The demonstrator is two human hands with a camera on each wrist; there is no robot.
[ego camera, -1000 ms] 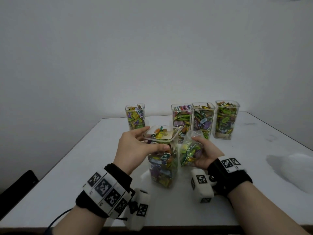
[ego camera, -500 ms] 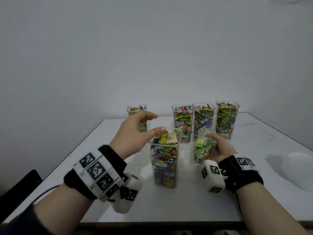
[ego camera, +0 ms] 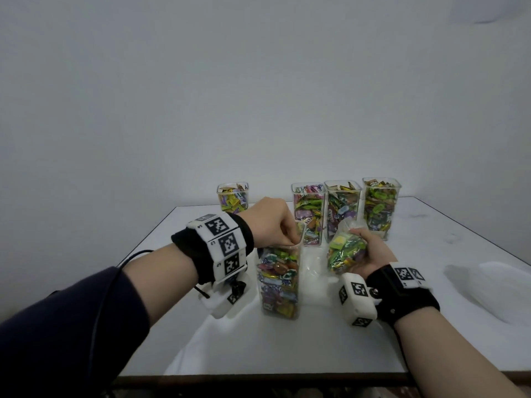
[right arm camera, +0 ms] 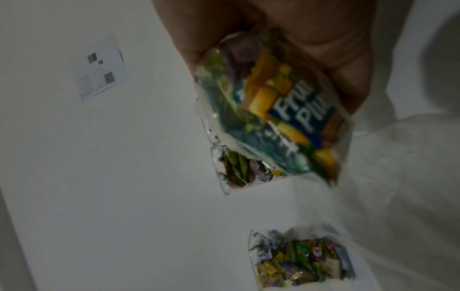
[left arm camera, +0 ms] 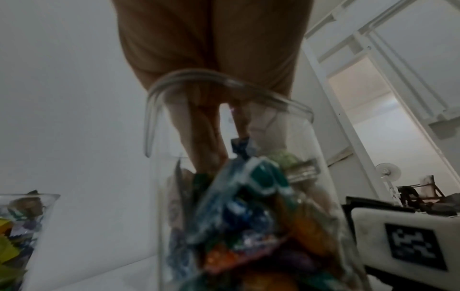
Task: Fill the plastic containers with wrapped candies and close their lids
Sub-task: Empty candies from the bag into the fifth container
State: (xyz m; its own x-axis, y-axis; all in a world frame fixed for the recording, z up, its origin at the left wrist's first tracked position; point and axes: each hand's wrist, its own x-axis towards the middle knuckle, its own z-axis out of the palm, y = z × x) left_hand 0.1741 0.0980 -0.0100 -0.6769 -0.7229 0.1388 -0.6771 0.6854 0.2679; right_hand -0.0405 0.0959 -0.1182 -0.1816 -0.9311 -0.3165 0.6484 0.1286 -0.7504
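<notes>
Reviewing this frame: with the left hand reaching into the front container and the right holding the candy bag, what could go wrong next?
1. The left hand has its fingers down inside the tall, narrow front container, and nothing steadies its base; pushing or pulling out could tip it.
2. The candies sit close to the rim, so more may spill or block a lid.
3. The right hand holds the candy bag tilted; pieces might drop onto the table.

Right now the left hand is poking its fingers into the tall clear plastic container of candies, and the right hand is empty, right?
Not quite. The right hand isn't empty: it holds a clear plastic bag of wrapped candies, as the head view shows. The left hand does have its fingers inside the tall clear plastic container.
</notes>
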